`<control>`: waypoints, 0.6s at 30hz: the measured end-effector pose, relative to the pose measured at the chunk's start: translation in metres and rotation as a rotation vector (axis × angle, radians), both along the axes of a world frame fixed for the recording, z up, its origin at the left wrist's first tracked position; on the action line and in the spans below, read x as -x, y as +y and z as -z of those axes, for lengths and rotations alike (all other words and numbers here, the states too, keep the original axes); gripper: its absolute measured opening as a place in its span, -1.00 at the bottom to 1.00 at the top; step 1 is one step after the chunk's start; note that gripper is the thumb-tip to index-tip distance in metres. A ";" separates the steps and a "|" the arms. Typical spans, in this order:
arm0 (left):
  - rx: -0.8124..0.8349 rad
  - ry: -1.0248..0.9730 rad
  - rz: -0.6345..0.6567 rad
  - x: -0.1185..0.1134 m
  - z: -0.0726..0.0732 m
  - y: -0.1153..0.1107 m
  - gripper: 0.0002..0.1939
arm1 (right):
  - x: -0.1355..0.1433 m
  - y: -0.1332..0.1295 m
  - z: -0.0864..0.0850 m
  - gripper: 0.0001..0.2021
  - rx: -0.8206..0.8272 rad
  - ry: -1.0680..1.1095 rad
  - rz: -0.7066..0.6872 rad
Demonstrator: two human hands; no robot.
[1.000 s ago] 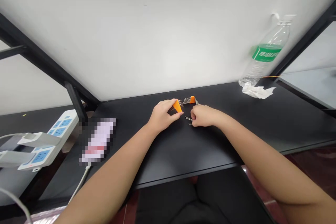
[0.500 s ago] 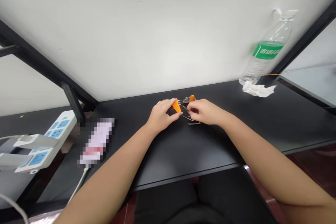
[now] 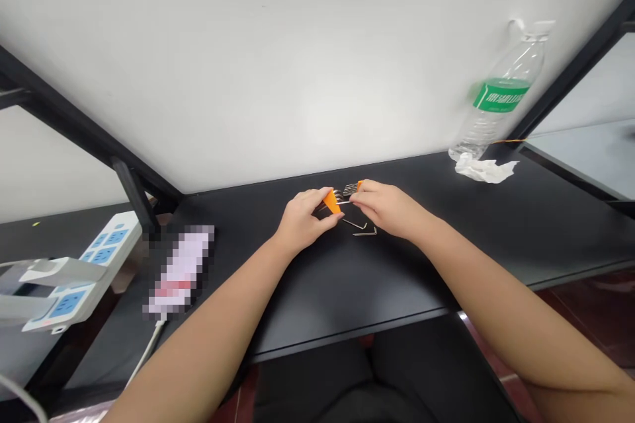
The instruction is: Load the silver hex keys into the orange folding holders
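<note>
My left hand point(image 3: 303, 219) pinches an orange hex key holder point(image 3: 332, 202) between thumb and fingers, with several bent metal keys sticking out of it. Closed around a hex key point(image 3: 344, 203), my right hand point(image 3: 391, 210) keeps its fingers just right of the holder; the key's free end reaches the orange piece. Whether that end sits in a slot is too small to tell. Two loose L-shaped hex keys, one point(image 3: 355, 224) above the other point(image 3: 364, 234), lie on the black table just below my hands. A second orange holder point(image 3: 360, 184) with several thin keys lies behind my right fingers, partly hidden.
On the right, a clear bottle point(image 3: 502, 96) with a green label leans by the wall, beside a crumpled tissue point(image 3: 486, 168). A blurred-out phone-like object point(image 3: 181, 268) with a white cable point(image 3: 147, 351) lies left. Further left is a power strip point(image 3: 106, 254) with plugs.
My right hand has turned and shifted slightly, and the hex key in it now lies nearly level, pointing at the holder. My left hand stays almost still around the orange holder.
</note>
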State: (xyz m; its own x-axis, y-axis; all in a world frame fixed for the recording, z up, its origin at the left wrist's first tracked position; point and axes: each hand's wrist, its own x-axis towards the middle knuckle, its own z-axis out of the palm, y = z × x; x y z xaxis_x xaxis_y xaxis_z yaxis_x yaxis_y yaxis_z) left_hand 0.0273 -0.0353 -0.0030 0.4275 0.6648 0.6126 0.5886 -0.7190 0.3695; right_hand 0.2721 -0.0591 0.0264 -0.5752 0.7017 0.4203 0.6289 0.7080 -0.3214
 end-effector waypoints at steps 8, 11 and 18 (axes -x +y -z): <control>-0.032 -0.003 -0.006 0.000 -0.001 0.000 -0.54 | -0.002 0.004 0.007 -0.74 -0.086 -0.013 0.034; -0.049 0.025 -0.002 0.002 -0.001 0.001 -0.54 | 0.000 0.001 0.008 -0.72 -0.134 -0.053 0.074; -0.088 0.108 0.043 0.000 0.000 0.000 -0.55 | 0.011 -0.003 0.009 -0.73 -0.154 -0.029 0.074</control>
State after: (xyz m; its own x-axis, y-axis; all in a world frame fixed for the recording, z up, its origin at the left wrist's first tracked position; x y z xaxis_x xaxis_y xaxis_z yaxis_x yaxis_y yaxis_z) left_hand 0.0269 -0.0350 -0.0034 0.5207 0.5906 0.6165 0.5898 -0.7709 0.2404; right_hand 0.2608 -0.0620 0.0177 -0.5376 0.6713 0.5102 0.6888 0.6986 -0.1935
